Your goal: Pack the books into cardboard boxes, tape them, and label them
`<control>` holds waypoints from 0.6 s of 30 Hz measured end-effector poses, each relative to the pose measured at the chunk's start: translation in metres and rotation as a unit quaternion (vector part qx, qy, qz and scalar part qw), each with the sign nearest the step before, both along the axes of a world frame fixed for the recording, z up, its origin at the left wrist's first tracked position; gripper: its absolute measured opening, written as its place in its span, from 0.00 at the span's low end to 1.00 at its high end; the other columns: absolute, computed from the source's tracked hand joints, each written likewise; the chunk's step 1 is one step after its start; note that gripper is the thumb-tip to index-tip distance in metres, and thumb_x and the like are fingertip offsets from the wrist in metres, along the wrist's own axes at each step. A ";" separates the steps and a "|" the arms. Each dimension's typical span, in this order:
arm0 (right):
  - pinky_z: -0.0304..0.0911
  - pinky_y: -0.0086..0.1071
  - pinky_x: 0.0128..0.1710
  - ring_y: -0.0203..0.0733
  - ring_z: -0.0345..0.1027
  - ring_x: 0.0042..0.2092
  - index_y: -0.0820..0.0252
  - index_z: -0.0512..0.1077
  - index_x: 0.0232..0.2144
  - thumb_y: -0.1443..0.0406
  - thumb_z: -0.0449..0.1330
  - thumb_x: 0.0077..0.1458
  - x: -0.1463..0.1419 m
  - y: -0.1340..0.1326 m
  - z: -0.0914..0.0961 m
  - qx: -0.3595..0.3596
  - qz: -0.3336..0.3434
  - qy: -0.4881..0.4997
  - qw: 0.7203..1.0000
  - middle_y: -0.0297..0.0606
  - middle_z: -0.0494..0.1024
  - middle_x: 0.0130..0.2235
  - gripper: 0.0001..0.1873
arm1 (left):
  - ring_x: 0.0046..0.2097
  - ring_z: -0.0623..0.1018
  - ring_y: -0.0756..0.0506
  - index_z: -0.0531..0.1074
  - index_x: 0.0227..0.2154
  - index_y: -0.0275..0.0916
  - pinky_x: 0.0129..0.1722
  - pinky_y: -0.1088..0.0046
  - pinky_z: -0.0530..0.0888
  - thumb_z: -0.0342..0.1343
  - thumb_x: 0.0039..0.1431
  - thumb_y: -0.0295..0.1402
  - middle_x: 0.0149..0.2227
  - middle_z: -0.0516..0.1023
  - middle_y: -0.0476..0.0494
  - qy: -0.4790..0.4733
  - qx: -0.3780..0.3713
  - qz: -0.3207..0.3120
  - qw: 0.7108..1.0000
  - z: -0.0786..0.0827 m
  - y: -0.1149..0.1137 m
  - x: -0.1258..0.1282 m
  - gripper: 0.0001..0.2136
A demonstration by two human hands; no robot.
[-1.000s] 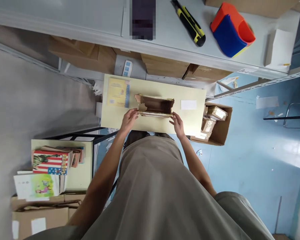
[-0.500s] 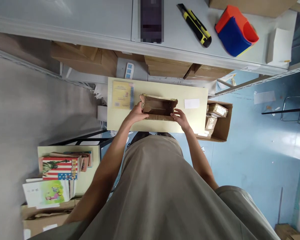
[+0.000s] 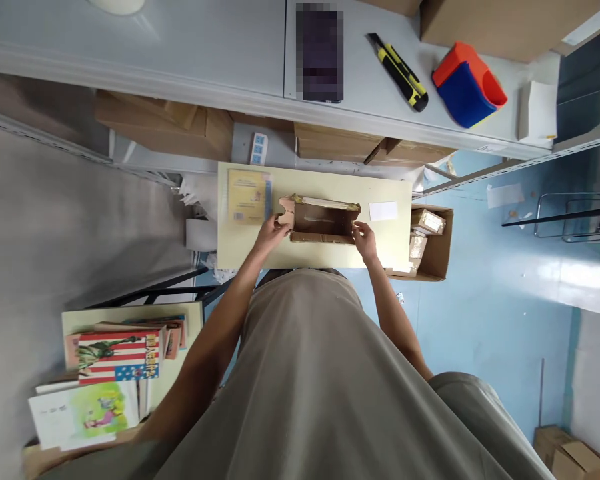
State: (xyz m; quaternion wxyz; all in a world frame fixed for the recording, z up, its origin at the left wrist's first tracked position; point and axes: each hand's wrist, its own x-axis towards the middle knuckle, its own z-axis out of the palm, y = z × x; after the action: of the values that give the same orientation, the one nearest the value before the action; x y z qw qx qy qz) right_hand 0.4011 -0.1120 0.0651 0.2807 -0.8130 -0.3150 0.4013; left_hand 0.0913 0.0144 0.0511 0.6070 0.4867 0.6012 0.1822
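An open cardboard box point(image 3: 320, 238) lies on the pale yellow table point(image 3: 300, 257), its inside facing up and looking bare. My left hand point(image 3: 272, 233) is closed on the torn flap at the box's left end, which is folded outward. At the opposite end, the fingers of my right hand point(image 3: 364, 240) pinch the box's right edge. A yellow book point(image 3: 247, 197) rests on the table left of the box, and a white paper slip point(image 3: 383, 211) lies to the right.
Above the table, a grey shelf point(image 3: 205, 60) carries a utility knife point(image 3: 399, 72), a pixelated dark object point(image 3: 323, 57) and a red-blue tape dispenser point(image 3: 467, 85). A carton of small boxes point(image 3: 437, 250) stands right of the table. Books point(image 3: 119, 357) are stacked at lower left.
The left end flap has swung outward with my left hand, which moved slightly left. My right hand has closed more tightly at the right edge. The camera view has shifted a little.
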 end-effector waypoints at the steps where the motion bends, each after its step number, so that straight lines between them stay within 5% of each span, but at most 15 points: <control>1: 0.79 0.42 0.47 0.51 0.84 0.47 0.59 0.76 0.58 0.48 0.58 0.72 -0.001 0.000 0.001 -0.003 0.002 -0.010 1.000 0.51 0.87 0.50 0.25 | 0.47 0.88 0.37 0.75 0.64 0.34 0.55 0.57 0.84 0.68 0.58 0.38 0.42 0.85 0.39 -0.026 -0.015 0.007 1.000 -0.002 0.000 -0.004 0.31; 7: 0.79 0.53 0.58 0.57 0.79 0.59 0.56 0.74 0.60 0.47 0.57 0.75 -0.025 0.013 0.037 0.114 -0.029 -0.224 0.968 0.57 0.81 0.58 0.25 | 0.57 0.87 0.33 0.78 0.58 0.38 0.61 0.52 0.83 0.72 0.55 0.51 0.56 0.86 0.32 -0.103 -0.040 -0.004 0.994 -0.010 -0.003 -0.035 0.33; 12: 0.80 0.50 0.59 0.53 0.81 0.56 0.53 0.74 0.62 0.45 0.56 0.78 -0.087 0.055 0.078 0.239 0.001 -0.152 0.959 0.52 0.82 0.55 0.24 | 0.63 0.85 0.30 0.80 0.58 0.36 0.66 0.52 0.80 0.70 0.58 0.48 0.60 0.85 0.26 -0.003 0.011 0.059 0.998 -0.027 0.030 -0.092 0.29; 15: 0.80 0.46 0.60 0.51 0.82 0.56 0.53 0.73 0.63 0.46 0.58 0.77 -0.150 0.090 0.073 0.243 0.055 -0.021 0.968 0.50 0.83 0.57 0.24 | 0.65 0.83 0.30 0.79 0.58 0.37 0.65 0.55 0.80 0.67 0.60 0.42 0.64 0.82 0.26 0.052 0.036 0.083 0.995 -0.040 0.058 -0.124 0.25; 18: 0.80 0.47 0.60 0.53 0.83 0.57 0.54 0.74 0.61 0.48 0.63 0.73 -0.214 0.123 0.041 0.153 0.118 0.076 0.978 0.52 0.83 0.61 0.24 | 0.65 0.82 0.29 0.79 0.54 0.38 0.62 0.55 0.81 0.68 0.58 0.40 0.60 0.82 0.28 0.087 0.040 0.070 0.993 -0.053 0.082 -0.142 0.22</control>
State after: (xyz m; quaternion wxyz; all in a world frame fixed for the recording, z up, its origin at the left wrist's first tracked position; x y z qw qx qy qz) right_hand 0.1866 0.0114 0.1059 0.3751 -0.6850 -0.4440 0.4392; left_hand -0.0507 0.0962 -0.0016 0.5180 0.4813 0.6769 0.2049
